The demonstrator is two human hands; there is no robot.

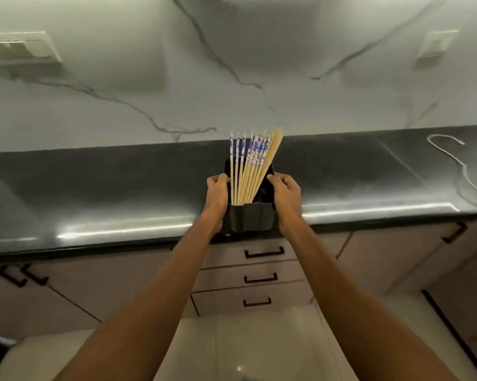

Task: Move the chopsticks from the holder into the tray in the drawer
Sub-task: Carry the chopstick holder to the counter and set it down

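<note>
A black holder (250,217) stands near the front edge of the dark countertop (94,188). Several wooden chopsticks (252,166) with blue-and-white patterned tops lean in it, fanned toward the right. My left hand (217,192) grips the holder's left side, fingers curled over its rim. My right hand (284,195) grips the right side the same way. Below the counter, three drawers are all closed; the top drawer (248,253) has a dark handle. No tray is in view.
A marble backsplash (232,78) rises behind the counter. A thin white cord (457,163) lies on the counter at the far right. Cabinet doors with dark handles flank the drawers (25,276). Pale floor tiles show below.
</note>
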